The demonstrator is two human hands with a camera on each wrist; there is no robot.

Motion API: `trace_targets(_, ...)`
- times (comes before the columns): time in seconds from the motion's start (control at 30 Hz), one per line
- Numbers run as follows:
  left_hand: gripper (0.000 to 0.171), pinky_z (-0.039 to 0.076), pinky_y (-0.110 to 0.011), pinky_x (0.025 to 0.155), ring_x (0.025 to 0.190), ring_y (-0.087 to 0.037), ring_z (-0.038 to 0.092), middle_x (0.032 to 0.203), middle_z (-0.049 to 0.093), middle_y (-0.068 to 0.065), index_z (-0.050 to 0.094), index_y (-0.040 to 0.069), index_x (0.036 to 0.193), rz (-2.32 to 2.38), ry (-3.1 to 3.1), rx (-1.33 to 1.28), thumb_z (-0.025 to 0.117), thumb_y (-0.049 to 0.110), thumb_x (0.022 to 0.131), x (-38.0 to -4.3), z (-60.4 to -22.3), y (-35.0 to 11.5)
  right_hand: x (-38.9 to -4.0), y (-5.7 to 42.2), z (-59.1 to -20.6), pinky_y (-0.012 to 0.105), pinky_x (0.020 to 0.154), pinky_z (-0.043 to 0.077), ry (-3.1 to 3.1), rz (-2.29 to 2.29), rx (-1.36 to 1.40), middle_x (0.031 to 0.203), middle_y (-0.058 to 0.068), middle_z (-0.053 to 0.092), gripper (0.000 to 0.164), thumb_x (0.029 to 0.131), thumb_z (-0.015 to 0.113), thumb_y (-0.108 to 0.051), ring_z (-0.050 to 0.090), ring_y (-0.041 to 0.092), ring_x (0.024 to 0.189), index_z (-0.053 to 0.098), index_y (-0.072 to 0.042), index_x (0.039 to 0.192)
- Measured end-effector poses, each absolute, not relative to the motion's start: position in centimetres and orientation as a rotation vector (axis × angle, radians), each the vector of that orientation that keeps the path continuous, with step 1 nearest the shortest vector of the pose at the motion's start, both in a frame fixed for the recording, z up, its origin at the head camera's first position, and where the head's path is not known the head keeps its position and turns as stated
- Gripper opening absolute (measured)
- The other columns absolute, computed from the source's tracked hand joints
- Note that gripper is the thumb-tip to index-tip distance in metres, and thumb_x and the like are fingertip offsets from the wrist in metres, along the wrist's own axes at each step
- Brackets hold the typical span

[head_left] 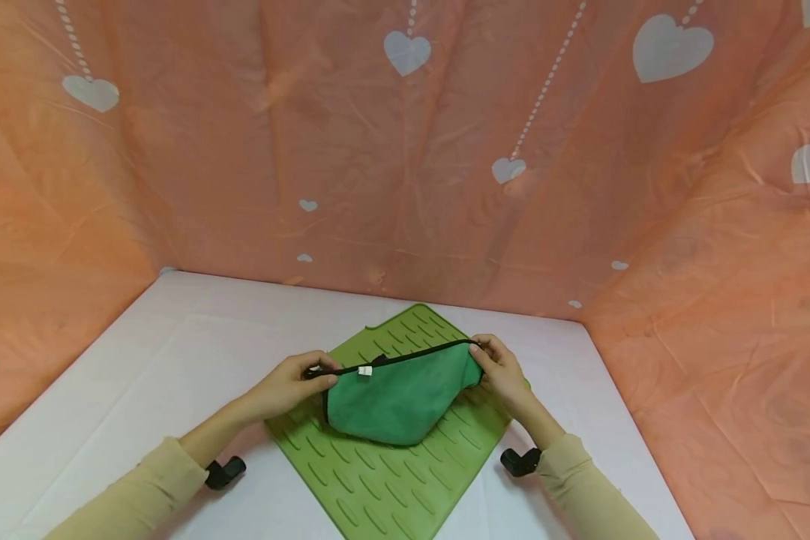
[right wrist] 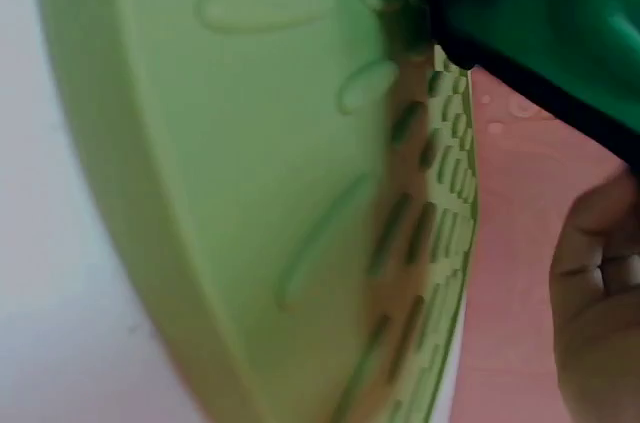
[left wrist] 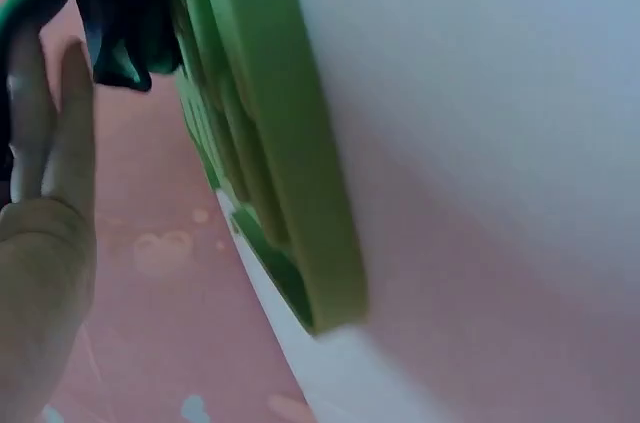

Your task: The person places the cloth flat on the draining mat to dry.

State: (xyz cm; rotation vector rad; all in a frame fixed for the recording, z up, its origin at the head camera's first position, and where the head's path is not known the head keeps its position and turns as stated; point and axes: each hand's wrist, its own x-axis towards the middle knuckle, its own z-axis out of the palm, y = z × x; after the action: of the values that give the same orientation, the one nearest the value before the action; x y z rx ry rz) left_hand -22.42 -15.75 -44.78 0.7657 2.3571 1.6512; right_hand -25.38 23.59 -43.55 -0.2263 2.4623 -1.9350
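Observation:
A green cloth (head_left: 398, 405) with black edging and a small white tag (head_left: 365, 370) is held up over a green ridged mat (head_left: 371, 469). Its top edge stretches between both hands, and its lower part sags to a rounded point. At the left end, my left hand (head_left: 289, 386) pinches the black edge between thumb and fingers. My right hand (head_left: 502, 373) pinches the upper right corner, a little higher than the left. In the right wrist view, the cloth (right wrist: 565, 28) hangs beside the mat (right wrist: 250, 173); whether it touches the mat I cannot tell.
The mat lies turned like a diamond on a white table (head_left: 223, 330). Orange sheeting (head_left: 378, 150) with white hearts encloses the back and both sides. Black wrist devices (head_left: 226, 473) sit by the cuffs.

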Motion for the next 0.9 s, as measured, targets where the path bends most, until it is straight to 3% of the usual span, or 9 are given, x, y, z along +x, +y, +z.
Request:
trace_targets(0.23, 0.026, 0.063, -0.035, 0.07, 0.078, -0.019, 0.069, 0.116, 0.065, -0.02, 0.063, -0.006, 0.123, 1.704, 2.261, 0.706, 0.064, 0.014, 0.105, -21.6, -43.9, -14.7, -26.0, 24.3, -41.6, 0.023, 0.062, 0.05, 2.546, -1.895, -0.212, 0.079, -0.004, 0.067, 0.03, 0.107, 0.062, -0.017, 0.06, 0.007, 0.066, 0.063, 0.005, 0.127)
trace_targets(0.37, 0.027, 0.063, -0.039, 0.071, 0.078, -0.02, 0.069, 0.11, 0.066, -0.018, 0.062, -0.007, 0.124, 1.751, 2.288, 0.668, 0.064, 0.012, 0.105, -21.5, -43.3, -14.5, -27.3, 25.0, -40.4, 0.025, 0.077, 0.052, 2.644, -1.784, -0.203, 0.105, 0.002, 0.074, 0.036, 0.103, 0.068, -0.025, 0.064, 0.01, 0.089, 0.069, 0.001, 0.128)
trace_targets(0.5, 0.025, 0.063, -0.043, 0.073, 0.082, -0.021, 0.068, 0.112, 0.064, -0.019, 0.062, -0.005, 0.124, 1.806, 2.365, 0.625, 0.064, 0.01, 0.104, -21.8, -43.5, -14.3, -28.7, 24.8, -39.5, 0.029, 0.084, 0.052, 2.702, -1.679, -0.193, 0.129, 0.011, 0.068, 0.041, 0.103, 0.068, -0.034, 0.061, 0.016, 0.104, 0.07, -0.004, 0.13)
trace_targets(0.73, 0.019, 0.062, -0.036, 0.07, 0.095, -0.03, 0.07, 0.116, 0.065, -0.02, 0.062, 0.0, 0.119, 1.768, 2.57, 0.525, 0.066, 0.007, 0.102, -22.2, -44.2, -14.5, -31.5, 22.9, -39.5, 0.031, 0.085, 0.052, 2.652, -1.688, -0.185, 0.12, 0.012, 0.067, 0.036, 0.105, 0.066, -0.03, 0.061, 0.019, 0.101, 0.069, -0.005, 0.131)
trace_targets(0.9, 0.015, 0.059, -0.031, 0.071, 0.093, -0.029, 0.071, 0.112, 0.067, -0.018, 0.062, 0.0, 0.116, 1.652, 2.724, 0.429, 0.065, 0.006, 0.102, -22.8, -45.0, -15.6, -33.5, 21.5, -39.9, 0.038, 0.092, 0.052, 2.605, -1.692, -0.226, 0.121, 0.013, 0.066, 0.036, 0.108, 0.06, -0.024, 0.062, 0.024, 0.106, 0.065, -0.004, 0.137)
